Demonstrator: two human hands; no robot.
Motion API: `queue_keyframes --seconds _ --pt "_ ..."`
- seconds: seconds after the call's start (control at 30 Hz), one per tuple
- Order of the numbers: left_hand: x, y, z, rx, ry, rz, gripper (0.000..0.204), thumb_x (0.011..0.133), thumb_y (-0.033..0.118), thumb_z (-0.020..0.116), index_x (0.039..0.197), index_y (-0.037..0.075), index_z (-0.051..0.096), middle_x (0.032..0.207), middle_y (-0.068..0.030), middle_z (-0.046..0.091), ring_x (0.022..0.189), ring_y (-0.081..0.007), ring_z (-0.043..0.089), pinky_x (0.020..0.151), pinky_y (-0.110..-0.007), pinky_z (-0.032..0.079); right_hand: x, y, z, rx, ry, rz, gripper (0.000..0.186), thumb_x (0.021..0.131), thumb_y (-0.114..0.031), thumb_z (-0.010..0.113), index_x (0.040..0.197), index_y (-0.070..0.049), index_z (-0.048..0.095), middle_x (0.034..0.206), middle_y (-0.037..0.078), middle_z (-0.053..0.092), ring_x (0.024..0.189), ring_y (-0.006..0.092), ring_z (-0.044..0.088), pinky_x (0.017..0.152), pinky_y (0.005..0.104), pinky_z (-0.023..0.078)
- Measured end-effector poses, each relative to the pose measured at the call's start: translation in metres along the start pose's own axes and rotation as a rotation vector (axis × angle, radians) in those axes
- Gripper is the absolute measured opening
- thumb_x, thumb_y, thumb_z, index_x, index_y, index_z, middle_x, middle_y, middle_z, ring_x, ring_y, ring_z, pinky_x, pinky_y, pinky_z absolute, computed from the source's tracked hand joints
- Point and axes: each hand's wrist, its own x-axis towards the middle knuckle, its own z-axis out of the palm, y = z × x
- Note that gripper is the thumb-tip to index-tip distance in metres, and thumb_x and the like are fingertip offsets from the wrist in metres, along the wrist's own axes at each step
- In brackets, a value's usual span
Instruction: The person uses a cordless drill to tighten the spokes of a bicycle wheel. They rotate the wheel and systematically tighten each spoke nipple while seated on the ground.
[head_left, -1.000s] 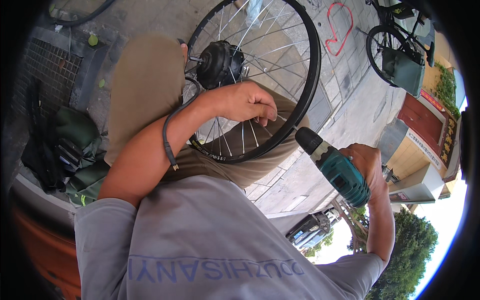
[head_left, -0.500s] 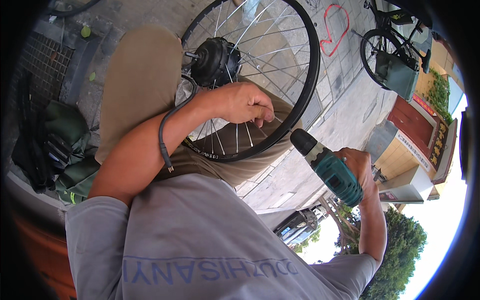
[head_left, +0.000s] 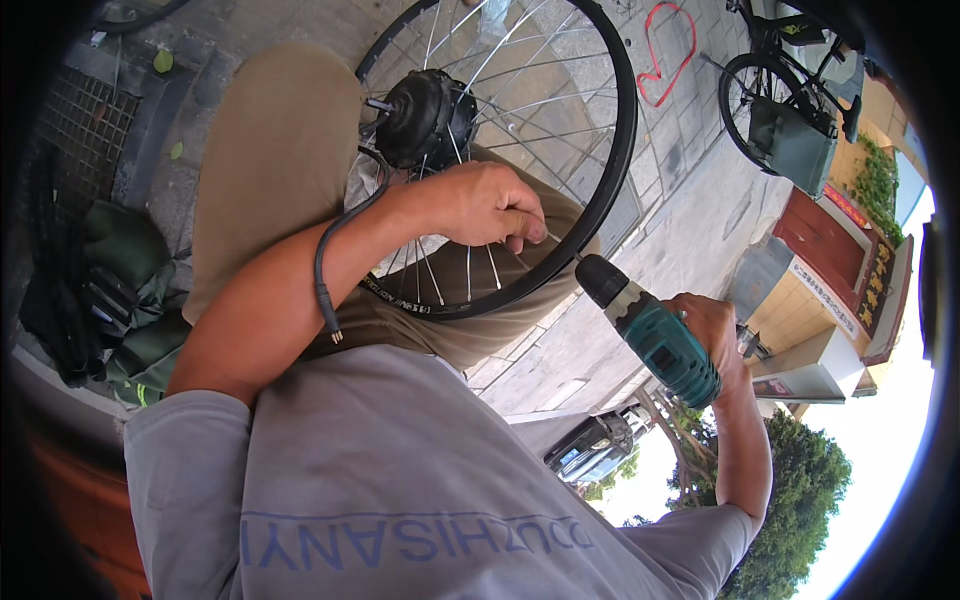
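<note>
Paved ground (head_left: 670,230), left fingers (head_left: 524,222) pinching spoke (head_left: 553,238), right fingers (head_left: 692,309) around drill (head_left: 664,350)

Outdoor street: paving stones (head_left: 672,150), leafy tree (head_left: 795,490)

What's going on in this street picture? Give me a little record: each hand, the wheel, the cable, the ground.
Left hand: fingers closed on a spoke near the rim
Right hand: gripping a teal-and-black drill, its tip pointing at the rim's outer edge
Wheel: black rim, metal spokes, dark round hub
Cable: black, lying across the left forearm
Ground: paving, with a metal grate at upper left
</note>
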Motion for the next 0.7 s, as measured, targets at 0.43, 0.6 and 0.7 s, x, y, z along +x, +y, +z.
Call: queue_keyframes --seconds 0.43,0.6,0.7 --pt "0.0005 -0.0006 0.0004 -0.017 -0.003 0.007 0.025 0.106 0.029 0.071 0.111 0.008 0.083 0.090 -0.0043 0.084 0.083 -0.0139 0.077 0.078 -0.031 0.059 0.0050 -0.0027 -0.0038 -0.055 0.001 -0.030 0.022 0.075 -0.012 0.081 0.094 -0.005 0.074 0.074 0.009 0.064 0.063 0.0276 0.068 0.058 0.0352 0.055" --pt "0.0007 0.0024 -0.0011 -0.040 -0.021 -0.023 0.026 0.107 0.030 0.070 0.112 0.007 0.083 0.091 -0.0043 0.084 0.083 -0.0129 0.077 0.077 -0.031 0.059 0.0049 0.0010 -0.0035 -0.007 0.015 -0.039 0.023 0.075 -0.014 0.081 0.095 -0.004 0.075 0.073 0.009 0.063 0.063 0.0279 0.068 0.059 0.0365 0.055" --pt "0.0007 -0.0009 -0.0012 -0.032 -0.015 0.009 0.026 0.107 0.029 0.070 0.112 0.007 0.083 0.091 -0.0042 0.084 0.084 -0.0122 0.077 0.077 -0.030 0.058 0.0045 0.0018 -0.0009 -0.015 0.016 -0.033 0.025 0.075 -0.015 0.081 0.097 -0.004 0.076 0.073 0.009 0.063 0.062 0.0285 0.067 0.059 0.0377 0.055"
